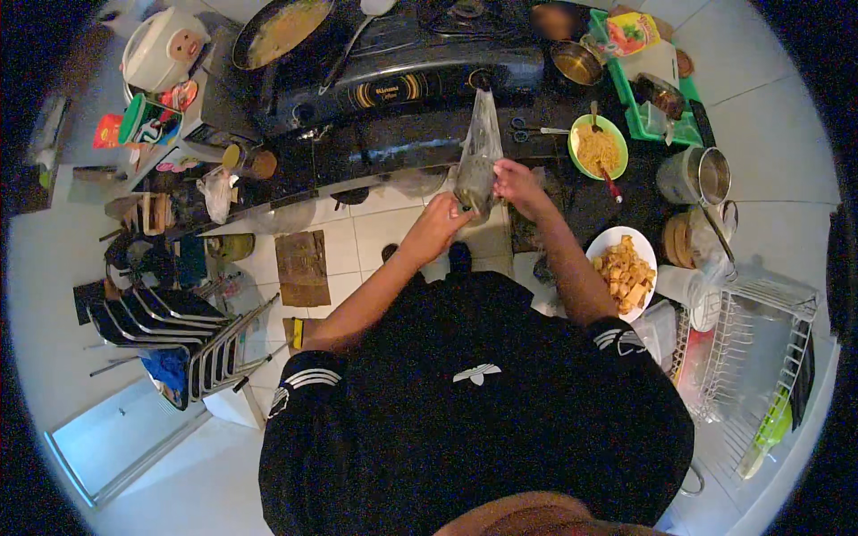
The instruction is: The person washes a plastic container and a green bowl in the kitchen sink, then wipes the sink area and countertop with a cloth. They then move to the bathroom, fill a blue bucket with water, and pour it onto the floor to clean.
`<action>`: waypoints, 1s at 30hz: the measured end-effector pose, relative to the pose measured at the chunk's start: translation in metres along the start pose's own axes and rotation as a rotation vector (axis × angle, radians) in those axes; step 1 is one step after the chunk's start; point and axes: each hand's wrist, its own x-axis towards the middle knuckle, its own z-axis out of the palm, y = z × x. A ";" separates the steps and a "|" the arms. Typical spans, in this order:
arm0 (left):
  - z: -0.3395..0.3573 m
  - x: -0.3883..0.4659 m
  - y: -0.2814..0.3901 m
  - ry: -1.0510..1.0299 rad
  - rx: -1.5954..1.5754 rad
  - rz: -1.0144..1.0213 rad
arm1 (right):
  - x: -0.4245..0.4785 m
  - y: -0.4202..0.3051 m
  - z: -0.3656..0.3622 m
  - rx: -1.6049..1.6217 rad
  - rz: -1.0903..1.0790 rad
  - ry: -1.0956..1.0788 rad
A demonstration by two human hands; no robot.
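Observation:
Both hands are on a clear plastic bag [480,141] in front of the stove. Fingers of my left hand [439,224] pinch the bag's lower end, where something greenish or dark shows through; I cannot make out what it is. My right hand [521,187] grips the bag's right side, a little higher up. The bag's narrow end reaches up towards the stove knob [480,79]. To the right of the bag, scissors [520,130] lie on the dark counter. A green bowl [627,155] of noodle-like food holds a fork and a red-handled utensil.
A white plate [651,258] of cubed yellow-brown food lies close to my right forearm. On the black gas stove [442,77] are a frying pan [242,53] and a spatula [348,47]. A green basket [625,100], metal pot [677,175] and dish rack [720,362] line the right. Stacked chairs [194,335] stand left.

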 end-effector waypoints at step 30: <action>-0.074 0.016 -0.020 0.237 -0.066 -0.377 | 0.056 0.014 0.049 0.423 0.085 -0.065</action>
